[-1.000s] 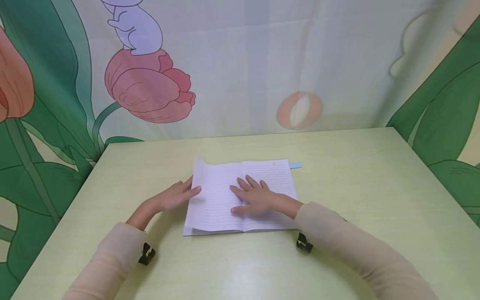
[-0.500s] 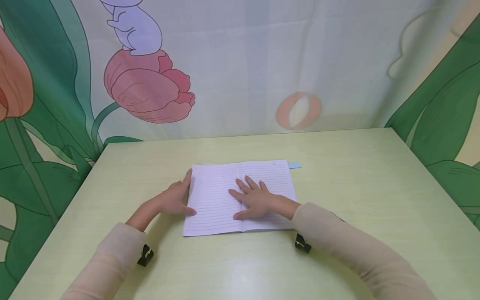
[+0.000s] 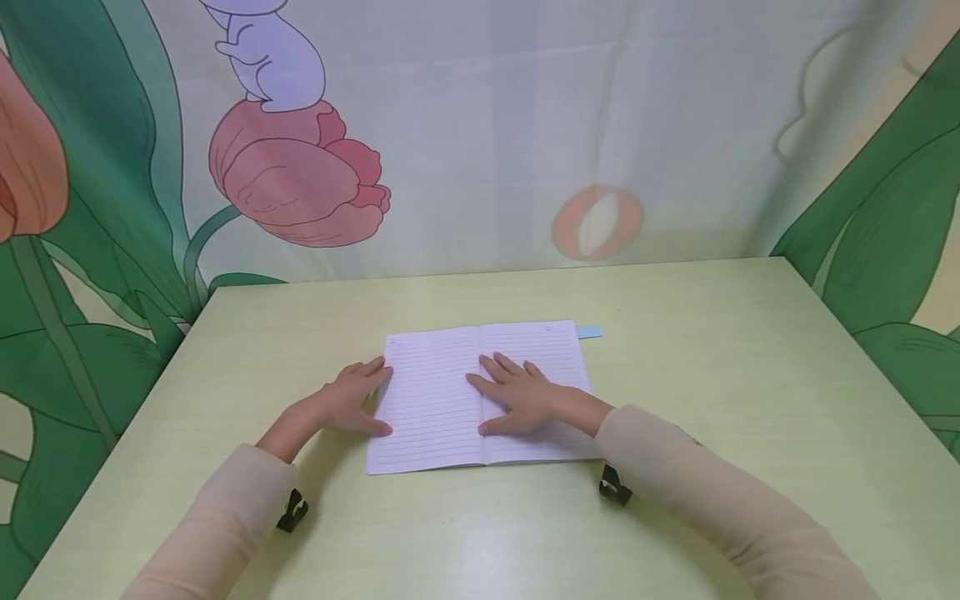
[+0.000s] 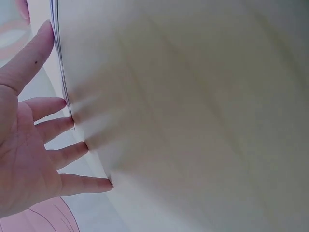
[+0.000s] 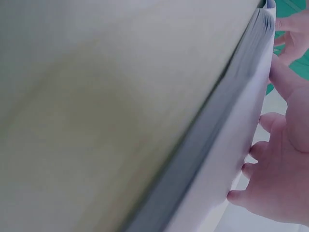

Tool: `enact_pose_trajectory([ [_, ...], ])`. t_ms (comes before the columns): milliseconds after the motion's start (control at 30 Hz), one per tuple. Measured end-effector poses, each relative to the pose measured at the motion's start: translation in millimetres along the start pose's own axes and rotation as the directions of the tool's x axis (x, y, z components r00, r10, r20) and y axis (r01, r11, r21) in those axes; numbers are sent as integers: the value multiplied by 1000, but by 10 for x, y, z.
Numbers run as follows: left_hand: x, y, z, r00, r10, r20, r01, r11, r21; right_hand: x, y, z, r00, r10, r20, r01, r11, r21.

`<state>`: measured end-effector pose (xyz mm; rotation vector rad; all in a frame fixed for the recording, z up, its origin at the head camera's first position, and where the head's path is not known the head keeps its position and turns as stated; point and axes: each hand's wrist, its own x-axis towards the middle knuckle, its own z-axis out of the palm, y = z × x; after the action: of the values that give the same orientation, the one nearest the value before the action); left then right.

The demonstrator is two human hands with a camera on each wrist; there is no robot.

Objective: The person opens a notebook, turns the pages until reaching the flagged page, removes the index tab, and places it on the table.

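Observation:
An open notebook (image 3: 427, 400) with white ruled pages lies flat on the table in the head view. My left hand (image 3: 347, 403) is at its left edge, thumb and fingertips on the page border. The left wrist view shows those fingers (image 4: 79, 184) extended, their tips at the edge of the paper. Across the centre fold my right hand (image 3: 521, 407) rests on the pages with fingers spread. In the right wrist view the fingertips of this hand (image 5: 285, 150) touch the page above the notebook's stacked sheets (image 5: 207, 125).
A light blue tab (image 3: 589, 332) sticks out past the notebook's upper right edge. Pale wood-look table (image 3: 480, 533) surrounds the notebook. Behind its far edge hangs a curtain (image 3: 480, 142) printed with flowers and a white animal. Black clips (image 3: 292, 510) sit under both cuffs.
The left page, lifted at its left side earlier, now lies flat. My left fingers and thumb have shifted along that edge. My right hand has slid slightly right, staying on the pages.

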<state>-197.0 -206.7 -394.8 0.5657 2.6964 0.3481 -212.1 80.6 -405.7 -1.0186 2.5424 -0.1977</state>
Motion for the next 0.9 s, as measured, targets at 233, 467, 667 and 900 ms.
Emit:
enact_pose_trajectory([
  [233, 24, -24, 19, 1000, -11, 15, 11, 1000, 10, -75, 199, -41, 998, 53, -26, -52, 998, 46],
  [467, 26, -22, 20, 1000, -20, 17, 19, 1000, 15, -179, 454, -105, 988, 147, -46, -142, 985, 93],
  [667, 27, -11, 15, 999, -34, 26, 34, 999, 17, -234, 684, -135, 973, 225, -60, -218, 971, 99],
  [900, 21, -22, 17, 999, -26, 28, 26, 1000, 8, -265, 824, -178, 959, 273, -77, -264, 958, 108],
])
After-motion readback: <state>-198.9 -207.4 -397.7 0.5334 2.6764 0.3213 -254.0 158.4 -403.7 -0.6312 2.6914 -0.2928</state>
